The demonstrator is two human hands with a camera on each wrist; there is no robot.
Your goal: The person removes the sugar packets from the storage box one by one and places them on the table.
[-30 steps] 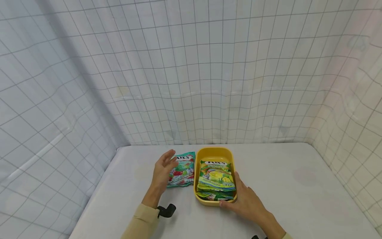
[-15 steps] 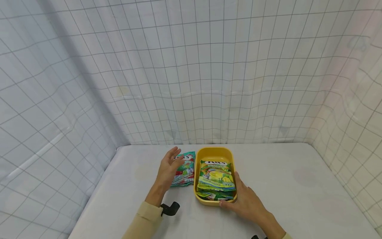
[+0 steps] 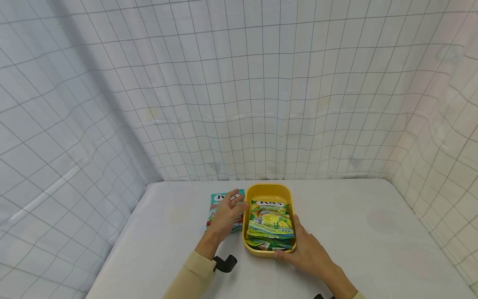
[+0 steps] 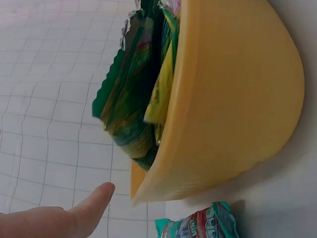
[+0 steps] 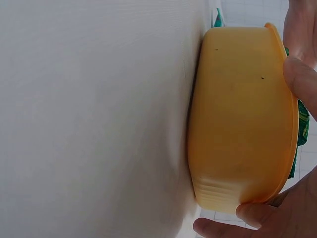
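Note:
A yellow plastic tub [image 3: 269, 191] stands upright on the white table, holding green-and-yellow candy bags [image 3: 270, 220] stacked in its front part. My right hand [image 3: 311, 255] grips the tub's near right corner, thumb at the front rim and fingers along the right wall. In the right wrist view, its fingertips [image 5: 255, 214] touch the outside of the tub. My left hand [image 3: 223, 218] is above a teal candy bag [image 3: 215, 207] left of the tub, partly covering it. Its fingers are loosely bent, near the tub's left rim, and hold nothing.
White cloth walls [image 3: 261, 104] with a dark grid surround the table [image 3: 354, 232] at the back and both sides. A black wrist mount [image 3: 225, 263] sticks out from the left wrist.
My left hand has moved right across the teal candy bag toward the tub, uncovering the bag's left side. My right hand and the tub have stayed in place.

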